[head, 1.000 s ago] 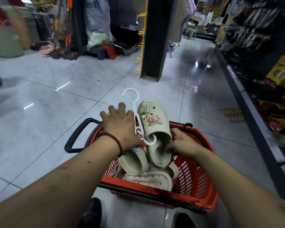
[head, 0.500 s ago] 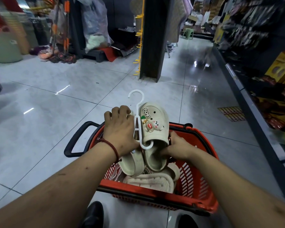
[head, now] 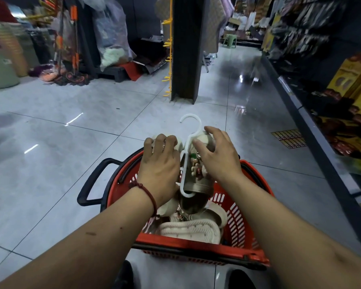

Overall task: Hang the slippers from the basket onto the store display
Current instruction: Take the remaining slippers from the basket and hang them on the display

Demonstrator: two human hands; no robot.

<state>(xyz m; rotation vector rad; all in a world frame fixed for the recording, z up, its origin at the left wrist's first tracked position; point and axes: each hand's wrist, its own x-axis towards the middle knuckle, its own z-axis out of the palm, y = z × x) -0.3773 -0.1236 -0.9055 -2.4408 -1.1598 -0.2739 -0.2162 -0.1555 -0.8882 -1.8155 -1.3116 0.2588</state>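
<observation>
**One pair in hand, nothing hung yet**

The person stands over the red basket [head: 241, 222] on the tiled floor, both arms stretched out above it. Between the hands is a pair of beige clogs [head: 196, 181] clipped on a white hanger [head: 185, 155], whose hook points up and away, free of anything. The left hand [head: 158, 167] has its fingers curled over the toe of the plainer clog. The right hand [head: 218, 158] wraps the toe of the other one, the one with little charms on it, with the thumb pressed on its upper. The pair is lifted just clear of the basket rim, its heels low over the load.

By my reckoning the job is barely begun for this pair: it is picked up and on its hanger, but not on any display. More cream slippers [head: 191, 231] lie soles-up in the basket, so several rounds are left. A yellow hook strip [head: 168, 59] runs down the dark pillar [head: 186, 49] well ahead, and it looks like a likely place to hang them.
</observation>
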